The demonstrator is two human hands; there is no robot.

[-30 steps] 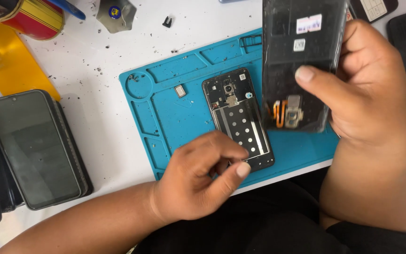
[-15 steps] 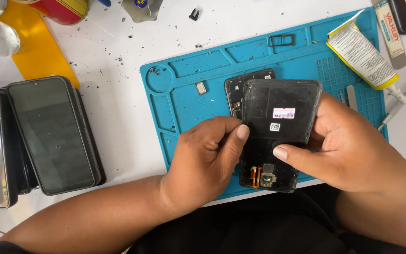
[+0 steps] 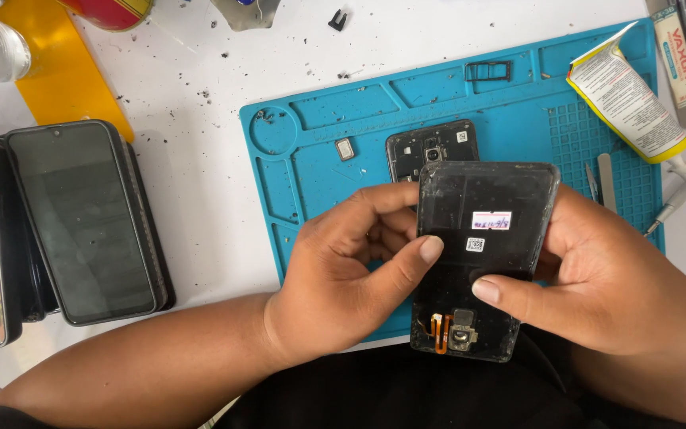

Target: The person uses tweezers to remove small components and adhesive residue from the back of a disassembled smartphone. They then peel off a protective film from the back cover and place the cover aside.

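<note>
Both my hands hold a black phone back cover, inner side up, with two small stickers and an orange flex cable with a square sensor near its lower end. My left hand grips its left edge, thumb on the inner face. My right hand wraps the right edge, thumb pressed on the middle. Behind the cover, a black phone frame with a camera module lies on the blue repair mat, mostly hidden.
Two black phones lie at the left edge. A white and yellow glue tube rests on the mat's right corner beside metal tools. A small part and a card tray sit on the mat. Yellow film lies at top left.
The back cover came down from the upper right to in front of me. My left hand rose from the mat and took hold of its left edge.
</note>
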